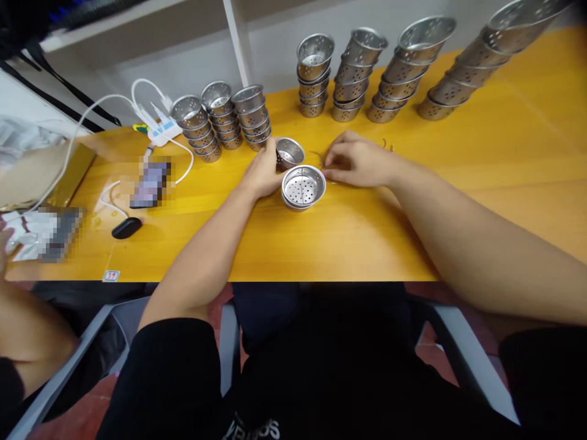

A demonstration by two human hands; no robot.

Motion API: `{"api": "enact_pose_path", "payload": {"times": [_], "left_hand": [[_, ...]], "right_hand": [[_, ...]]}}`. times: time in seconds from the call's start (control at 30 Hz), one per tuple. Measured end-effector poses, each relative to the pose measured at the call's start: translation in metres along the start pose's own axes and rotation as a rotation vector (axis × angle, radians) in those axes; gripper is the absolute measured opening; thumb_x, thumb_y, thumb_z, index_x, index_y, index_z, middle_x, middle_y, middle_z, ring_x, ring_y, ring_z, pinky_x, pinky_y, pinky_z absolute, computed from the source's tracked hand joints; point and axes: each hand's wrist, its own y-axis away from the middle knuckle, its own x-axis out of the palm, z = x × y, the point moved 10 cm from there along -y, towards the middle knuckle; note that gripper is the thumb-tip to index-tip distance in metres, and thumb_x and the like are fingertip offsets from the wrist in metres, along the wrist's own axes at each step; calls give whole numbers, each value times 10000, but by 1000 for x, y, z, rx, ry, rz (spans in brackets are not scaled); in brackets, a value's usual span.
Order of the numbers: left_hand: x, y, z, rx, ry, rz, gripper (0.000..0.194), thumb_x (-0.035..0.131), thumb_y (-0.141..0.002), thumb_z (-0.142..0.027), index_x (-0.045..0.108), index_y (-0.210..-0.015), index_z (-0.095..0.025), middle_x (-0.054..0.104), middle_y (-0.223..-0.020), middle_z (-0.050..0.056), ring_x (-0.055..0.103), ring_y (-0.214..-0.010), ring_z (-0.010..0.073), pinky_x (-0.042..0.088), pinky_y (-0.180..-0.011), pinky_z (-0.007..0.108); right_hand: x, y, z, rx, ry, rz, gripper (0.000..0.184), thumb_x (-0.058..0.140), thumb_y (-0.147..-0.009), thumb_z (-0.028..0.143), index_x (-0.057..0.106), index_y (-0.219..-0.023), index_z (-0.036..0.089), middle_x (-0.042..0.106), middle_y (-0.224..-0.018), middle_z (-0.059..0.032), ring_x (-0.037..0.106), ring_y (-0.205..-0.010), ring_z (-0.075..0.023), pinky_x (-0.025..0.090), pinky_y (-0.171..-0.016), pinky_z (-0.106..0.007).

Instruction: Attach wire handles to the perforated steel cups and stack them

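Note:
My left hand (pixel 265 169) is wrapped round the left side of a small perforated metal cup (pixel 290 154) that stands on the table. Just in front of it, nearer to me, sits another perforated metal cup (pixel 303 186), seemingly nested in a second one, with a thin line running across its inside. To the right, my right hand (pixel 356 160) rests low over the tabletop with its fingers curled together. Thin wire-like strands (pixel 316 154) lie by its fingertips; whether the fingers pinch one is too small to tell.
Several stacks of perforated cups (pixel 313 73) line the back of the yellow table (pixel 220 244), some leaning. At left are a power strip (pixel 164 129) with white cables, a phone (pixel 150 184) and a black oval device (pixel 126 228). Another person's arm (pixel 32 330) is at far left.

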Motion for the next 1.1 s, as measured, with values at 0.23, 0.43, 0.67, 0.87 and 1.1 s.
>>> {"api": "enact_pose_path", "payload": {"times": [0.23, 0.43, 0.67, 0.87, 1.1], "left_hand": [[2, -11, 17, 59, 18, -38, 1115, 1157, -768, -901, 729, -1590, -281, 742, -1749, 257, 686, -1743, 577, 561, -1529, 742], [2, -10, 26, 46, 87, -61, 1257, 1191, -758, -860, 610, -1724, -305, 671, -1910, 259, 631, -1832, 570, 505, -1575, 741], [-1, -10, 29, 25, -14, -100, 1074, 1214, -803, -762, 756, -1657, -299, 757, -1669, 219, 677, -1749, 572, 487, -1596, 775], [7, -18, 38, -10, -21, -85, 1238, 1182, -817, -854, 651, -1769, -266, 698, -1792, 269, 656, -1802, 586, 528, -1571, 738], [12, -20, 47, 75, 95, -100, 908, 934, -1099, -588, 497, -1848, -319, 570, -2019, 246, 706, -1812, 469, 528, -1577, 698]], "right_hand": [[6, -2, 21, -176, -51, -113, 531, 923, -1041, 739, 945, -1388, 338, 854, -1498, -196, 805, -1433, -506, 647, -1353, -790], [32, -6, 33, -227, -17, 10, 471, 851, -1096, 628, 949, -1459, 345, 871, -1569, -190, 801, -1492, -538, 613, -1355, -829], [-1, -2, -13, -100, 35, 112, 140, 967, -985, 450, 923, -1031, 325, 863, -1178, -120, 808, -1006, -377, 689, -1033, -594], [-35, 12, -39, 190, 229, 341, 178, 957, -936, 79, 936, -951, 255, 918, -1085, -68, 802, -918, -282, 596, -901, -463], [-55, 23, -38, 413, 479, 372, 192, 919, -1101, 178, 852, -921, 193, 867, -911, -110, 661, -755, -219, 492, -818, -458]]}}
